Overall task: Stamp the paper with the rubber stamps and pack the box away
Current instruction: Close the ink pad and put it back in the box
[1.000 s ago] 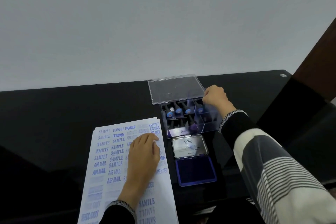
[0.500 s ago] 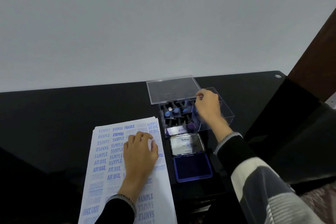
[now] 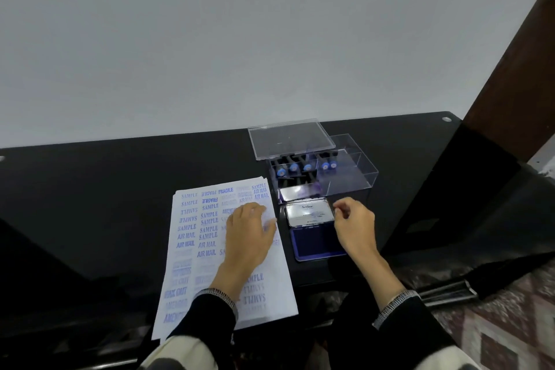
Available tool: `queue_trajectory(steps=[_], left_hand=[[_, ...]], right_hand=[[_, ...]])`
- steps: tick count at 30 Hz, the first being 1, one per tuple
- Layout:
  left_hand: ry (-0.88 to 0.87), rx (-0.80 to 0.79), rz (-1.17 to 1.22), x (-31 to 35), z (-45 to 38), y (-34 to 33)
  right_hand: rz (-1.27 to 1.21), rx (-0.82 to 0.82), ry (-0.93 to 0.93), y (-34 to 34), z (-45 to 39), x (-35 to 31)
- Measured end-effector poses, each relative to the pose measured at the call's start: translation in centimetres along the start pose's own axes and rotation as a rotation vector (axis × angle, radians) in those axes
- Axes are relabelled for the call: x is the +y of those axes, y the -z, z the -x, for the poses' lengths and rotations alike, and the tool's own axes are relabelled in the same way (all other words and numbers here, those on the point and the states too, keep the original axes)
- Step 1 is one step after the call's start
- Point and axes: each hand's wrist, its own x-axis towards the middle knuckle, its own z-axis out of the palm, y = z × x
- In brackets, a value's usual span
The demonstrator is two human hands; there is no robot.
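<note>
Black table [image 3: 90, 189] | left hand [image 3: 249, 237] flat on paper [image 3: 204, 249] | right hand [image 3: 356, 228] — loosely curled, empty — beside ink pad [image 3: 315, 242]

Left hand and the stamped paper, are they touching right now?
Touching. The head view shows the left hand lying flat on the stamped paper, palm and straight fingers pressed onto the sheet with no gap visible beneath them.

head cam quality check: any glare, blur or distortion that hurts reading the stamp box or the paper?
Head view: wide-angle bowing curves the table edge. Glare whitens the ink pad lid and the clear stamp box front, so its near stamps are hard to read. Paper prints go soft toward the bottom edge. Both hands, left and right, show no heavy blur.
</note>
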Motion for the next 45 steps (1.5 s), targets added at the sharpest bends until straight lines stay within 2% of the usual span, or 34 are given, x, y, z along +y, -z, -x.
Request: queue_trajectory(steps=[3,5,8,13,17,19,21,25,29,31,34,38,42,45], left_hand=[[-0.171,-0.091,0.127,0.2,1.6,0.5],[-0.209,-0.184,0.137,0.4,2.5,0.6],[-0.193,-0.297,0.107,0.3,3.0,0.5],[-0.182,-0.337,0.079,0.3,3.1,0.8],[-0.140,-0.390,0.173,0.2,2.6,1.0],[-0.089,-0.439,0.286,0.2,2.3,1.4],[0.005,-0.443,0.542,0.4,2.1,2.4],[0.123,-0.241,0.929,0.6,1.7,5.1],[0.365,-0.285,1.198,-0.7,1.5,6.6],[0.444,-0.298,1.263,-1.6,1.8,6.5],[0.590,-0.256,1.406,-2.4,2.2,6.2],[0.755,-0.253,1.534,-2.8,1.9,6.5],[0.723,-0.320,1.524,-3.0,1.5,6.5],[0.694,-0.279,1.474,-2.7,1.3,6.1]], right_hand=[[0.057,-0.005,-0.084,0.1,0.6,0.9],[0.069,-0.039,-0.115,0.1,0.7,1.0],[0.046,-0.115,-0.139,0.0,0.7,0.0],[-0.060,-0.213,-0.269,-0.1,0.2,-1.2],[-0.258,-0.271,-0.408,-0.4,-0.3,-0.9],[-0.417,-0.308,-0.456,-0.1,-0.1,-1.7],[-0.619,-0.349,-0.481,0.3,-0.1,-2.7],[-0.951,-0.389,-0.583,-0.5,-0.1,-5.1],[-1.081,-0.388,-0.511,-3.0,0.8,-6.7],[-1.096,-0.414,-0.418,-3.8,1.3,-6.7],[-0.950,-0.483,-0.269,-4.4,1.8,-6.2],[-0.833,-0.497,-0.149,-3.9,2.0,-5.8],[-0.829,-0.549,-0.219,-3.4,1.8,-5.7],[-0.932,-0.535,-0.304,-3.5,1.5,-5.8]])
